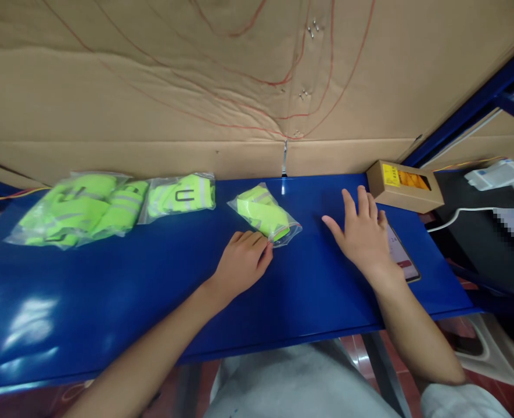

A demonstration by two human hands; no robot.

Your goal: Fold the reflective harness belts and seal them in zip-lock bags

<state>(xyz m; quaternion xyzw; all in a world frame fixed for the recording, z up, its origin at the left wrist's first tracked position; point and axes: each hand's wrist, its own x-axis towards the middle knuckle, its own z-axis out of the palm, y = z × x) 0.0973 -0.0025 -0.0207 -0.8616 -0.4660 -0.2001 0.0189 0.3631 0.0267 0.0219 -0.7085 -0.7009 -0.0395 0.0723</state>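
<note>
A clear plastic bag with a folded neon-yellow item (263,213) lies near the middle of the blue table (283,302). My left hand (243,260) pinches the bag's near edge, fingers closed on it. To the right, my right hand (361,235) is spread above the table with nothing in it, partly over a phone (400,255). Another bagged neon item (182,196) with a dark U-shaped mark sits to the left, and beside it is a larger group of bagged neon items (80,209).
An open-windowed cardboard box (405,186) stands at the table's back right. Brown cardboard (173,87) with red wires rises behind the table. On the right, a dark surface holds a white device (498,174) with cables.
</note>
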